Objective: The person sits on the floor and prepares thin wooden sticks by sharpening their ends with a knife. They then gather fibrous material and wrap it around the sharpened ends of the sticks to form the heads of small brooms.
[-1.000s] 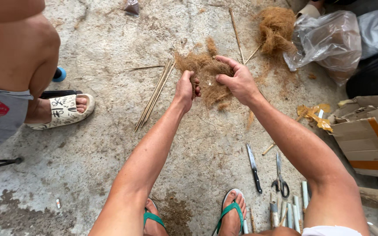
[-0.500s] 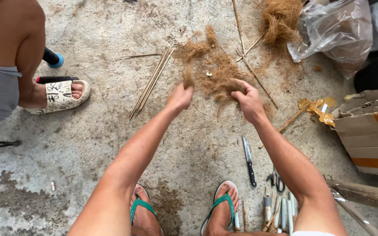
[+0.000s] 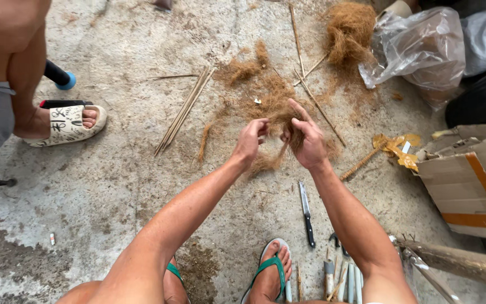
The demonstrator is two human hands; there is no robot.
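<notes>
Rough grey concrete floor [image 3: 102,186], stained dark at the near left. Nearest, green flip-flops [image 3: 270,270] on the wearer's feet, with a cluster of small tools [image 3: 341,278] just beside the right foot. Slightly beyond, a black-handled knife [image 3: 306,214] lying flat on the concrete. Above that, both arms stretched forward: left hand [image 3: 251,141] with fingers curled, pinching brown coconut fibre [image 3: 277,110]; right hand [image 3: 309,141] closed round the same tuft, thumb raised, the two hands close together with strands hanging between them and trailing to the floor. To the left, a bundle of thin sticks [image 3: 184,110] lying loose. At the right edge, a cardboard box [image 3: 473,180] with orange tape. Farther off, another heap of fibre [image 3: 349,31] beside a clear plastic bag [image 3: 417,48]. At far left, another person's foot in a pale slide sandal [image 3: 66,125].
</notes>
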